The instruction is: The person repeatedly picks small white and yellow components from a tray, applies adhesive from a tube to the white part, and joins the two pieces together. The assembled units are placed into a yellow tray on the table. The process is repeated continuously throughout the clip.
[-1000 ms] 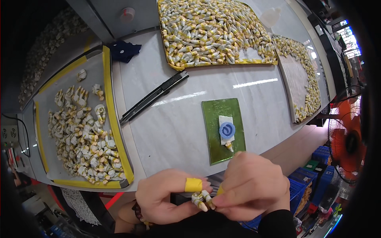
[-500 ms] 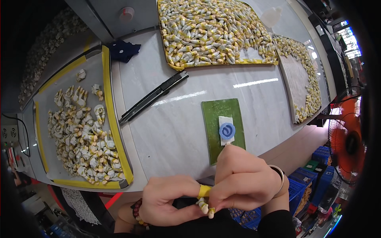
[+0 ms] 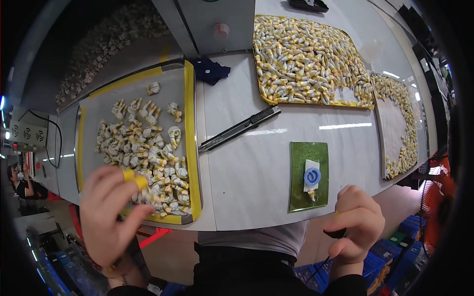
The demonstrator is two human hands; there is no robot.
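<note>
My left hand (image 3: 108,212), partly smeared by motion, hangs over the near edge of a left tray (image 3: 194,163) edged with yellow tape. A yellow finger cover (image 3: 133,178) is on one fingertip. Its thumb and fingers are apart; blurred small pieces (image 3: 153,197) lie just beyond, and none is plainly gripped. My right hand (image 3: 359,222) is raised at the table's near edge, fingers loosely curled, thumb apart, nothing visible between them. Nearest it lies a green mat (image 3: 297,200) bearing a blue round mould (image 3: 312,176) on a white patch, with a small pale-tipped piece (image 3: 311,195) below.
A utility knife (image 3: 242,127) lies across the table. Two trays of small white-and-yellow pieces (image 3: 306,64) (image 3: 409,143) stand at the back and right. Dark cloth (image 3: 211,70) sits beside a grey metal housing (image 3: 217,24). An orange fan (image 3: 437,197) and blue crates (image 3: 385,249) are at the right.
My hands, together over a small piece before, have separated: the left moved to the tray, the right rightward. The view has shifted left. A small piece now shows fully below the mould.
</note>
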